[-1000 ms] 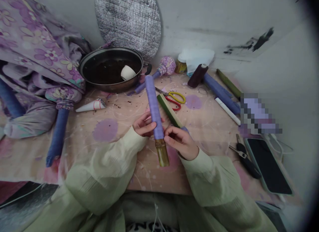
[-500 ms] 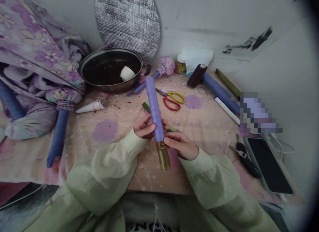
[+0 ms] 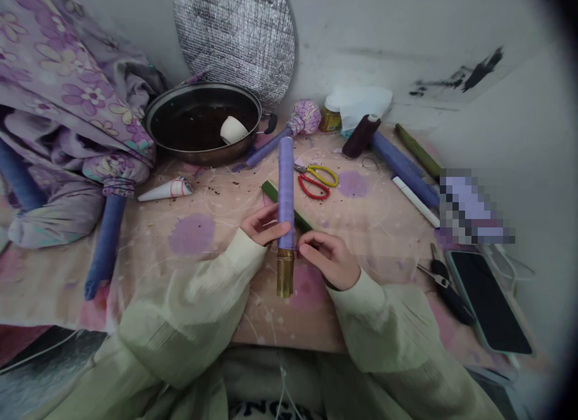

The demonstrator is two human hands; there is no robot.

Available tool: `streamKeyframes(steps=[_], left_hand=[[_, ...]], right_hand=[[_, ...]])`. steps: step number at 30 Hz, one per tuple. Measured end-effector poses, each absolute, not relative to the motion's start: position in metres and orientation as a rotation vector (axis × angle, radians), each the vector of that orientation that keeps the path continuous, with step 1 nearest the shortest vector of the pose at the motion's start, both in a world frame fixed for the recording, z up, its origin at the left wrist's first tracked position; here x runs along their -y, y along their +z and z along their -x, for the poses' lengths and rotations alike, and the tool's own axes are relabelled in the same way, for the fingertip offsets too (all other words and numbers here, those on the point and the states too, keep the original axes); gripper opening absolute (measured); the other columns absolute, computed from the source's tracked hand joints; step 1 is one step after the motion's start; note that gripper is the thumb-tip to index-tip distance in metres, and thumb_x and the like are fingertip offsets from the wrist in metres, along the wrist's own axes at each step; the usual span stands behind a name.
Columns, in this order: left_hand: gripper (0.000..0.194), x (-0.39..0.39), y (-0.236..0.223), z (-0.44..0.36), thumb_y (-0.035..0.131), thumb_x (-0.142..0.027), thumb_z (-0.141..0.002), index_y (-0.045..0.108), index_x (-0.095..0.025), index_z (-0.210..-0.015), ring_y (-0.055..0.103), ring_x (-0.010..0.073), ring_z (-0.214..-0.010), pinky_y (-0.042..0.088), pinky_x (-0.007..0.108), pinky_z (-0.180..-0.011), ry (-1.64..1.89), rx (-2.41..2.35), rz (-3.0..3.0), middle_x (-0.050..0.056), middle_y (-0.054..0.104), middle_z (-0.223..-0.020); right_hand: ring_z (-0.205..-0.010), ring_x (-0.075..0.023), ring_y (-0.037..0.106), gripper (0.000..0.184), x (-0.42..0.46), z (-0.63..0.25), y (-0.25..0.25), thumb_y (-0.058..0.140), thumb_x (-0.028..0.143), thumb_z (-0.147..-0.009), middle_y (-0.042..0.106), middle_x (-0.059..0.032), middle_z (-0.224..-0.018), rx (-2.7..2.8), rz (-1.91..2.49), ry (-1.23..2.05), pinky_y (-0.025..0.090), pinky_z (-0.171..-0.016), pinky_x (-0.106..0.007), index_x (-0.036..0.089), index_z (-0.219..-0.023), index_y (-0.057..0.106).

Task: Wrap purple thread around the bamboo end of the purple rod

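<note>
The left hand (image 3: 264,225) curls its fingers against an upright bamboo tube wrapped in purple tape (image 3: 286,191); the right hand (image 3: 327,260) sits just beside it, fingers half-open, gripping nothing. Beyond them lie a green bamboo strip (image 3: 275,195), red-and-yellow scissors (image 3: 316,182) and a dark metal pan (image 3: 156,122).

Pixelated patch (image 3: 474,206) on your right: can't make it out. Purple-wrapped rod (image 3: 286,191) hides the green strip's (image 3: 271,192) middle, your right hand (image 3: 327,260) its end.
</note>
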State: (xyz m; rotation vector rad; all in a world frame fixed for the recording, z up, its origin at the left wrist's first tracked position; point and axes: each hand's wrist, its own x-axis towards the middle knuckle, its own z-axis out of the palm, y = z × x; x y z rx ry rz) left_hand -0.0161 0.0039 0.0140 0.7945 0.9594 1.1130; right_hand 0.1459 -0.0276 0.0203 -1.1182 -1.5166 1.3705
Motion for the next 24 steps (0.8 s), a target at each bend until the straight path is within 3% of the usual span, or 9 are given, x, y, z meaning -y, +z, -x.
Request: streamKeyframes(steps=[11, 24], left_hand=[[0.045, -0.0052, 0.0184, 0.0208, 0.079, -0.025, -0.057, 0.064, -0.017, -0.098, 0.066, 0.0207, -0.081, 0.054, 0.03, -0.069, 1.041, -0.909, -0.844, 0.006, 0.068, -0.092], [0.034, -0.0076, 0.0192, 0.0242, 0.075, -0.023, -0.064, 0.064, -0.021, -0.096, 0.067, 0.0212, -0.083, 0.055, 0.032, -0.072, 0.957, -0.71, -0.7, 0.004, 0.067, -0.1]], right_hand=[[-0.054, -0.0104, 0.042, 0.027, 0.0241, -0.147, 0.0257, 0.062, 0.044, -0.073, 0.048, 0.0026, -0.057, 1.387, 1.067, 1.442, 0.036, -0.052, -0.026, 0.019, -0.065, 0.054], [-0.056, -0.0099, 0.043, 0.032, 0.0255, -0.1446, 0.0196, 0.061, 0.05, -0.073, 0.05, 0.0019, -0.062, 1.361, 1.073, 1.497, 0.037, -0.053, -0.025, 0.018, -0.069, 0.055]])
